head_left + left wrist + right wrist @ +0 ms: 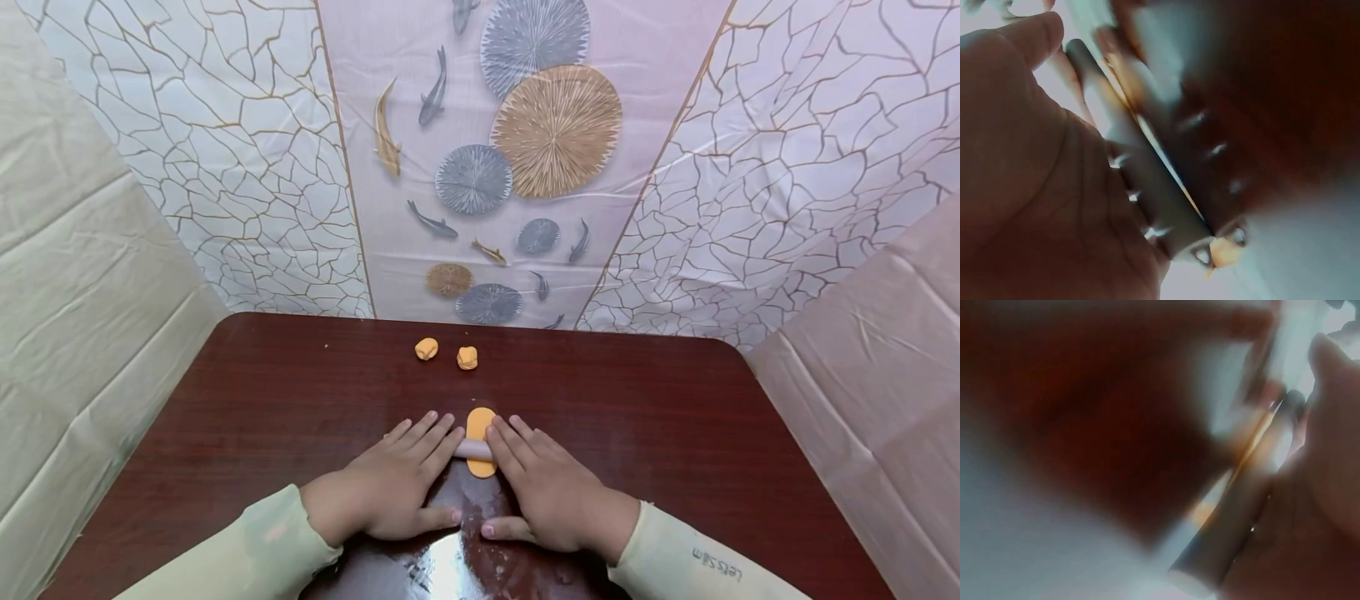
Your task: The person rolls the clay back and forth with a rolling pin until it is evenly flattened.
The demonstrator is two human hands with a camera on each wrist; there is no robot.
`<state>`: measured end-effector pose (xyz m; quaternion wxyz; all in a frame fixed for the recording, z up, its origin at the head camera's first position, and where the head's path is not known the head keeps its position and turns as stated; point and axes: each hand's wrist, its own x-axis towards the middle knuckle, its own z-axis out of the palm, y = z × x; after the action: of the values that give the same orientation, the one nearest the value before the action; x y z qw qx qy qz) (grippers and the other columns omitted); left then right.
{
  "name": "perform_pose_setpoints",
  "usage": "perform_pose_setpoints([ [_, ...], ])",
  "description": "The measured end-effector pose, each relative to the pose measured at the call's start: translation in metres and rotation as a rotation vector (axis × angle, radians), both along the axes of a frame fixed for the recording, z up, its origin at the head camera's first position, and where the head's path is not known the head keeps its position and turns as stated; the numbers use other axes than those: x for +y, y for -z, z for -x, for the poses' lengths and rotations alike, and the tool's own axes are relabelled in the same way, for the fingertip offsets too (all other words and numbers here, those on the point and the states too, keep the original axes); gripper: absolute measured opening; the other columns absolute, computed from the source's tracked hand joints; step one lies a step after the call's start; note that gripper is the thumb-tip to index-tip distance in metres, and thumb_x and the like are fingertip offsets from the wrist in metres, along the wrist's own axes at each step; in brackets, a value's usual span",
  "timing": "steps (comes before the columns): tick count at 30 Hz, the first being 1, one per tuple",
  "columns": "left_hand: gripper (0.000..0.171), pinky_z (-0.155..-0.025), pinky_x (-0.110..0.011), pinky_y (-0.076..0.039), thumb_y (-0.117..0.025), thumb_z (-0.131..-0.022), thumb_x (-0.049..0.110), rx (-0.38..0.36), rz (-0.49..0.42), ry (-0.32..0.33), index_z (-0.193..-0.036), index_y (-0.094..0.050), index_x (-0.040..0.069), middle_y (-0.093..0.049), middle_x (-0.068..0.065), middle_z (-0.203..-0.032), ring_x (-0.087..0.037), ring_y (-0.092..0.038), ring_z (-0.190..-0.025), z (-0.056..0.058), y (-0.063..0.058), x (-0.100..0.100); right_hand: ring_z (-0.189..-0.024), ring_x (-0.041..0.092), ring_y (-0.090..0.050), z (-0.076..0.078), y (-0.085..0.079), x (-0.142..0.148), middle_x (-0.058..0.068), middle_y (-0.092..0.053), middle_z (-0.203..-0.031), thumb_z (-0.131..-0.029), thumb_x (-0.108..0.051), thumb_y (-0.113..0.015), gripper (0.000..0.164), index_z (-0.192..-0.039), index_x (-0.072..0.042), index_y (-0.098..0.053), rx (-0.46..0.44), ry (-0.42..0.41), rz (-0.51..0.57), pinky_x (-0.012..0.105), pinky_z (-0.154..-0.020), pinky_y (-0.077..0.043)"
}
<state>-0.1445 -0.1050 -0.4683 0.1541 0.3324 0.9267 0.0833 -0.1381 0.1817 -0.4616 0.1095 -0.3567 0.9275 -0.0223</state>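
Note:
A flattened oval of orange dough point(481, 423) lies on the table between both hands. Across it runs a smooth pale rolling pin point(474, 450), its ends covered by the hands. My left hand point(397, 485) rests on the pin's left part, fingers stretched forward and thumb out to the side. On the right part presses my right hand point(551, 487), its fingers likewise straight. In the left wrist view the rolling pin point(1141, 156) lies under the palm and fingers. The right wrist view shows the rolling pin point(1225, 528) against the other palm, partly blurred.
Two small orange dough lumps point(426, 349) point(467, 358) sit near the far edge of the glossy dark red-brown table point(637, 400). Behind it hangs a patterned cloth point(285, 167), with plain beige cloth point(97, 275) at the sides.

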Motion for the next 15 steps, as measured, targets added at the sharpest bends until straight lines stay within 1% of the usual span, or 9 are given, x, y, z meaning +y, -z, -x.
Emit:
perform_pose_setpoints([
  [5,0.108,-0.141,-0.063,-0.021,-0.052,-0.104,0.083,-0.017,-0.03,0.009,-0.182,-0.02,0.016,-0.013,-0.008,-0.191,-0.033,-0.012,-0.178,-0.018,-0.007,-0.003,-0.176,0.039,-0.016,-0.018,0.0,0.001,0.013,-0.017,-0.19,-0.101,-0.092,-0.041,0.119,-0.181,-0.008,-0.019,0.01,-0.003,-0.012,0.06,-0.139,-0.029],
  [8,0.109,-0.14,-0.064,-0.023,-0.053,-0.103,0.084,-0.034,-0.031,0.012,-0.182,-0.021,0.016,-0.013,-0.008,-0.191,-0.034,-0.012,-0.178,-0.027,-0.011,-0.004,-0.176,0.038,-0.017,-0.028,0.001,0.001,0.012,-0.017,-0.19,-0.1,-0.094,-0.039,0.119,-0.181,-0.009,-0.019,0.023,-0.009,-0.016,0.061,-0.138,-0.03],
  [15,0.113,-0.139,-0.064,-0.026,-0.051,-0.101,0.089,-0.019,-0.018,0.02,-0.181,-0.024,0.014,-0.012,-0.009,-0.191,-0.035,-0.012,-0.178,-0.044,-0.013,-0.005,-0.176,0.039,-0.019,-0.042,0.0,0.001,0.013,-0.016,-0.19,-0.1,-0.094,-0.036,0.119,-0.181,-0.009,-0.02,0.064,-0.034,-0.026,0.063,-0.136,-0.033],
])
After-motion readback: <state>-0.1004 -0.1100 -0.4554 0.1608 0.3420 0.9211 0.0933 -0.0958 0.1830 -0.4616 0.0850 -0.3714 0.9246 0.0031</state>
